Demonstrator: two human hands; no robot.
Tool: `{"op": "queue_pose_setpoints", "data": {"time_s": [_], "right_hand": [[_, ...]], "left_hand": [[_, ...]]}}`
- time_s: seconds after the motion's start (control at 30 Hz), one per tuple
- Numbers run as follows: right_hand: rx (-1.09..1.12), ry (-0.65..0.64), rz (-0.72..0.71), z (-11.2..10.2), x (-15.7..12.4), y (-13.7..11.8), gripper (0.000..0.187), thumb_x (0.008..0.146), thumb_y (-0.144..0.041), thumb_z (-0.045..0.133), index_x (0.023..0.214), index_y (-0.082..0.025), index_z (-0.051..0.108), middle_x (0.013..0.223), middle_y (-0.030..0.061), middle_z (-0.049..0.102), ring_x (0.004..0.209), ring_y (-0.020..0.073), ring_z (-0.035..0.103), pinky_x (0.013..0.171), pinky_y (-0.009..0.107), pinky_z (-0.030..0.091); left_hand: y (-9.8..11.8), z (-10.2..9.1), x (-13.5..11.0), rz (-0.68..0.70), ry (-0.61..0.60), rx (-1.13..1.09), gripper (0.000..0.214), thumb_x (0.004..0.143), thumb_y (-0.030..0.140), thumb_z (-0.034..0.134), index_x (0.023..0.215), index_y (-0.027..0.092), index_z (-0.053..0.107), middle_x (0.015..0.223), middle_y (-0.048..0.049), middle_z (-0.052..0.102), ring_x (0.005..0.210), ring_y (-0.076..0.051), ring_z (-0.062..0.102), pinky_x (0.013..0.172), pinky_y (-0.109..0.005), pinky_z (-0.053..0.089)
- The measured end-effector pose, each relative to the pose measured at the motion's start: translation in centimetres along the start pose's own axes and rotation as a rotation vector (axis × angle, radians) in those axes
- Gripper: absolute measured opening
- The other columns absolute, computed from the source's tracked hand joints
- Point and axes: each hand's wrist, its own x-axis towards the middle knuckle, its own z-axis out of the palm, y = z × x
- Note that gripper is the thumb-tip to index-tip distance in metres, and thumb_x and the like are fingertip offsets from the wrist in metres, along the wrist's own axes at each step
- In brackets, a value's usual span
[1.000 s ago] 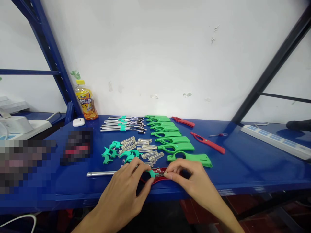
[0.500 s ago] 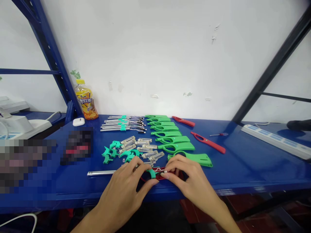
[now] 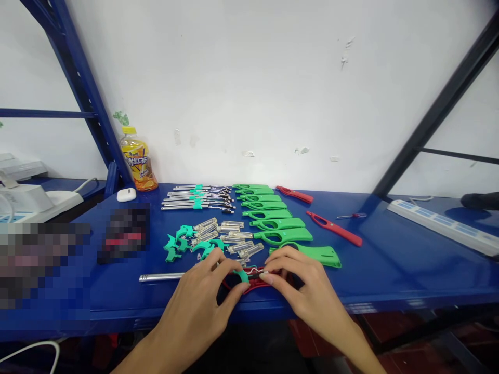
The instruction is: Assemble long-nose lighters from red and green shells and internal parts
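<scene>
Starting at the table's (image 3: pixel 374 278) front edge, we log the left hand (image 3: pixel 200 298) pinching a curved teal plastic piece (image 3: pixel 245 276) between thumb and fingers, probably to steady it over the long red plastic shell (image 3: pixel 252 284). The right hand (image 3: pixel 306 278) is narrow, fingertips pressed together on a small dark piece with a pale end (image 3: pixel 256 277) just beside it; that tight pinch suits so small a part. The shell lies hollow side up under both hands, which exposes its inside; we see a thin white wire (image 3: pixel 255 270) there. A silver metal tube (image 3: pixel 161 278) sticks out left past the left hand; its other end is hidden, so we can't tell what it joins.

Just behind: a column of green plastic shells (image 3: pixel 317 254), loose teal plastic pieces (image 3: pixel 183 232) and clear plastic rectangular tubes (image 3: pixel 237 235), grouped by kind, likely for easy picking. Right of those, a slim red plastic handle (image 3: pixel 339 232) and a small screwdriver (image 3: pixel 356 215), set apart within reach. Farther back, silver metal rods with wires (image 3: pixel 187 196) lie side by side, we guess so the wires don't tangle. By the wall (image 3: pixel 249 93), a yellow-capped plastic drink bottle (image 3: pixel 138 166) stands upright, out of the way.
</scene>
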Motion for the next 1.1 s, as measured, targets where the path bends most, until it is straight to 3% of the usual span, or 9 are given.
{"op": "queue_pose_setpoints", "data": {"time_s": [0.2, 0.37, 0.53, 1.1], "right_hand": [[-0.03, 0.028, -0.002, -0.11, -0.08, 0.12, 0.011, 0.102, -0.026, 0.07, 0.094, -0.027, 0.078, 0.113, 0.0034, 0.073, 0.103, 0.0212, 0.073, 0.086, 0.031, 0.057], [-0.011, 0.023, 0.032, -0.17, -0.14, 0.02, 0.013, 0.103, -0.026, 0.068, 0.094, -0.028, 0.078, 0.119, 0.0051, 0.07, 0.097, 0.0207, 0.073, 0.082, 0.032, 0.057], [0.018, 0.015, 0.024, -0.19, -0.07, -0.03, 0.015, 0.104, -0.026, 0.067, 0.093, -0.028, 0.077, 0.109, 0.006, 0.069, 0.122, 0.0263, 0.065, 0.09, 0.033, 0.054], [-0.039, -0.022, 0.041, -0.19, -0.35, 0.05, 0.016, 0.104, -0.027, 0.067, 0.095, -0.028, 0.081, 0.129, 0.0081, 0.066, 0.1, 0.0236, 0.069, 0.089, 0.038, 0.055]], "left_hand": [[-0.14, 0.14, -0.1, 0.016, 0.005, 0.02, 0.015, 0.106, 0.032, 0.058, 0.113, 0.024, 0.069, 0.101, -0.0043, 0.066, 0.084, -0.025, 0.07, 0.072, -0.038, 0.055], [-0.07, -0.01, -0.2, -0.015, -0.023, 0.021, 0.018, 0.108, 0.033, 0.054, 0.113, 0.024, 0.068, 0.102, -0.0053, 0.067, 0.086, -0.026, 0.071, 0.073, -0.039, 0.056], [-0.05, 0.07, -0.23, -0.011, -0.006, 0.027, 0.017, 0.107, 0.033, 0.053, 0.112, 0.024, 0.067, 0.104, -0.006, 0.068, 0.09, -0.027, 0.071, 0.077, -0.04, 0.057], [-0.4, 0.35, -0.31, 0.031, 0.031, 0.044, 0.016, 0.108, 0.032, 0.055, 0.115, 0.025, 0.067, 0.105, -0.0053, 0.067, 0.087, -0.026, 0.072, 0.076, -0.04, 0.057]]}}
